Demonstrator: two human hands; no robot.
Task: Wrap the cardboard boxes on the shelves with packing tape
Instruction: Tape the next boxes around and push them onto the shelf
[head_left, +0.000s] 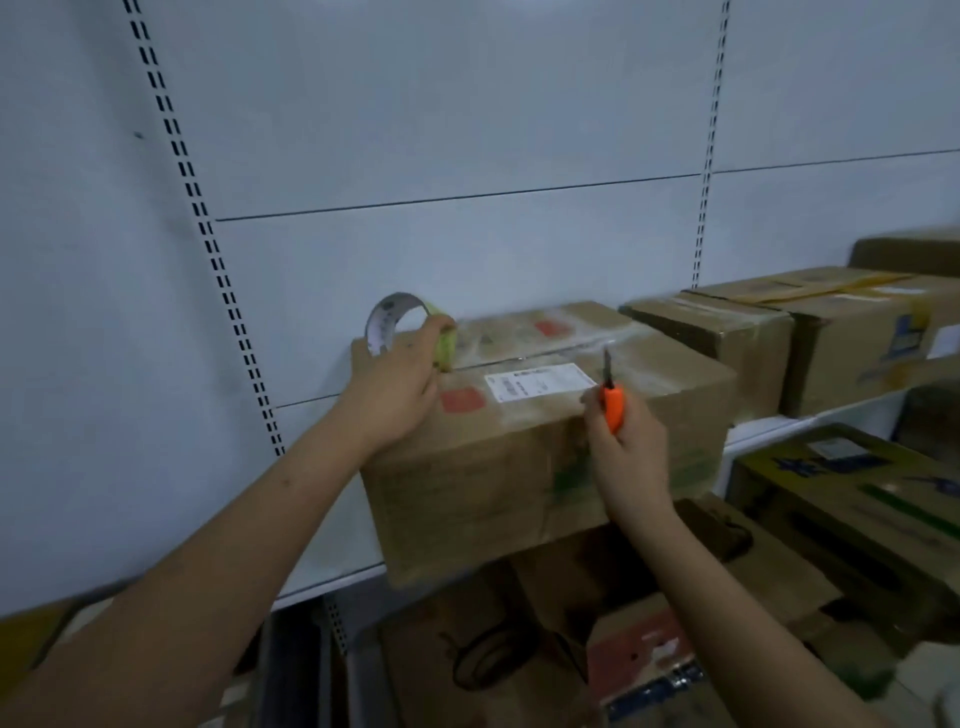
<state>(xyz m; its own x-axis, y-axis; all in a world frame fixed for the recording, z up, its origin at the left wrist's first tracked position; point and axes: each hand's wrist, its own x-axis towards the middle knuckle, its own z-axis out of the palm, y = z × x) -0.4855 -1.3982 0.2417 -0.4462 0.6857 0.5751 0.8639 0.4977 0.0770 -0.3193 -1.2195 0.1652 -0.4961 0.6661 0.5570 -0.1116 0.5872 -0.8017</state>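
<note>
Head view: cardboard box (545, 441) sits on white shelf (769, 428), front edge overhanging. Left hand (395, 395) grips tape roll (410, 332) at the box's top left corner. Right hand (631, 452) clamps orange cutter (613, 402), blade up, over white label (540, 382). More boxes (779, 332) crowd the right; others (857, 509) sit below.

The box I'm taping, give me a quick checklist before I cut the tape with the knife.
1. Left hand grips the tape roll on the box: ok.
2. Right hand holds the orange knife, blade up: ok.
3. Blade clear of left hand: ok.
4. Tape strip pulled taut across the top: cannot tell, blurred.
5. Box fully supported by the shelf: not ok, front overhangs.
6. White label off the cut line: cannot tell.
</note>
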